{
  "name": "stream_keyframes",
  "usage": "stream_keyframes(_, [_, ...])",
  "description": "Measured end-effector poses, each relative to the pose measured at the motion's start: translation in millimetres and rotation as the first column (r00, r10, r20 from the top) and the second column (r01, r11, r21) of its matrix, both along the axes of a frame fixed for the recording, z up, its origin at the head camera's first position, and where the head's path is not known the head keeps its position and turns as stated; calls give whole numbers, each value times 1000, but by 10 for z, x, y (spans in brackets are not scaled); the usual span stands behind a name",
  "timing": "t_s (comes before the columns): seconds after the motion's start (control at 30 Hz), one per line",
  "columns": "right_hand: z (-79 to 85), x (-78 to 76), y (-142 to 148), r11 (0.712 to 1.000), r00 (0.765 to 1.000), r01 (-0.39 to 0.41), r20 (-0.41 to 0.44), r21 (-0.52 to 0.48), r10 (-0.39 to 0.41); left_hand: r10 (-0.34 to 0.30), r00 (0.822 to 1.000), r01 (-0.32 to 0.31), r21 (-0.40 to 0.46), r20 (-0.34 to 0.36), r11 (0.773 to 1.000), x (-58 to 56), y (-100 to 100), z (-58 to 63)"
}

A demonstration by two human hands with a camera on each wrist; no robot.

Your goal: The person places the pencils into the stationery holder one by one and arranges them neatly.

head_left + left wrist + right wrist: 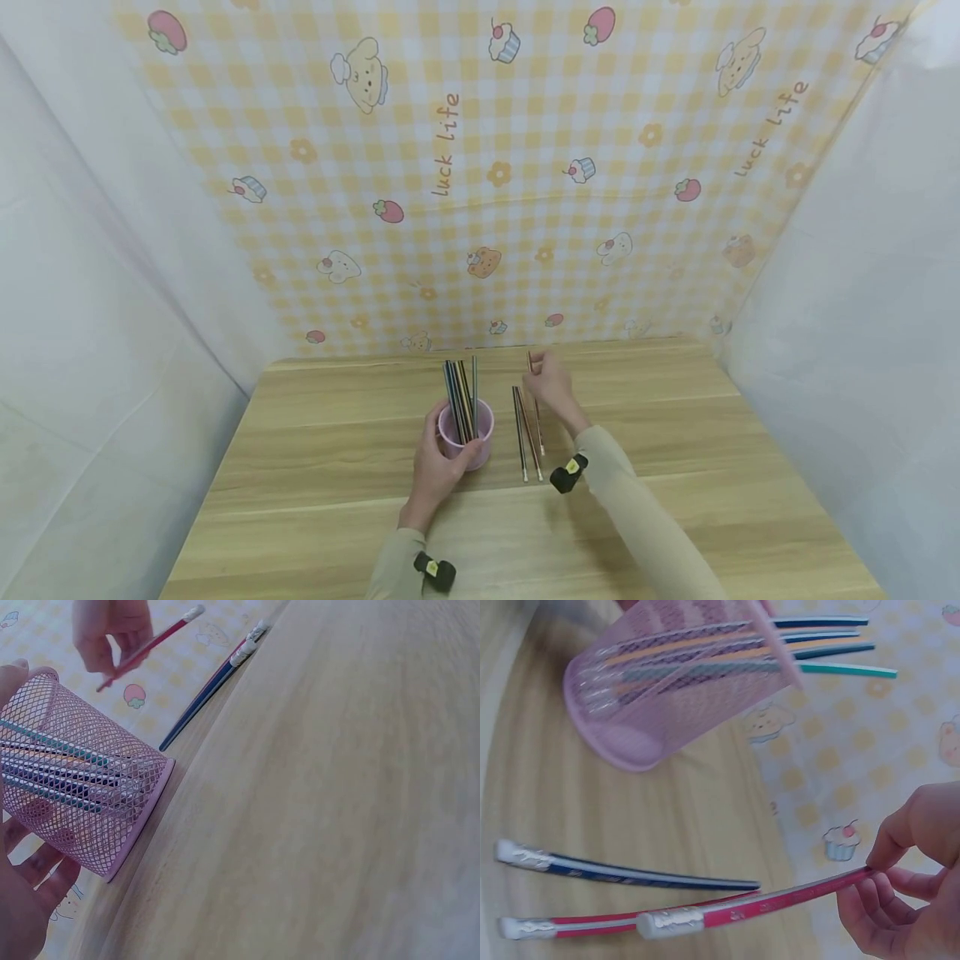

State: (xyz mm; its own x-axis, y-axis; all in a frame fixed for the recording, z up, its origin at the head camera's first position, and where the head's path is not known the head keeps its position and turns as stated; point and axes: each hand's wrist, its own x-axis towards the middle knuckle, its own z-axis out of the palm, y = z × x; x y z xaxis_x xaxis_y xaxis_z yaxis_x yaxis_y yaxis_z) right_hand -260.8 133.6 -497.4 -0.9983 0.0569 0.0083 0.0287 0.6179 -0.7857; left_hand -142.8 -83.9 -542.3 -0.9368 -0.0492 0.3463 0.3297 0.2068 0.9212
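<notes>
My left hand point(438, 467) grips a pink mesh pencil cup point(475, 458), thumb on the near side and fingers around the far left. The cup stands upright on the table and holds several pencils point(454, 387), blue, green and orange among them, eraser ends down. To its right, my right hand point(553, 388) pinches a red pencil point(780, 900) between thumb and fingers at the end away from its white eraser. The eraser end points back toward me. Beside it on the table lie a dark blue pencil point(652, 874) and another red pencil point(600, 925), partly hidden by the held one.
The wooden tabletop point(330, 467) runs back to a yellow checked cloth point(480, 208) with cartoon prints. White sheets point(862, 292) hang at both sides. A small black camera strap unit point(568, 473) sits on each wrist.
</notes>
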Motion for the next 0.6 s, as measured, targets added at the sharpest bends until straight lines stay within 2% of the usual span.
stream_keyframes(0.17, [161,0,-8,999,998,-32,-51,-23,31,0,1000,0,-8,-5,1000,-9,-1,-21])
stream_keyframes(0.4, [355,-4,-26,991,986,-124,-114,-45,118,14,1000,-14,-5,19,1000,-168,-6,-362])
stream_keyframes(0.6, [535,25,-100,986,976,-155,-166,-64,142,4,1000,-4,16,8,1000,-183,-29,-422])
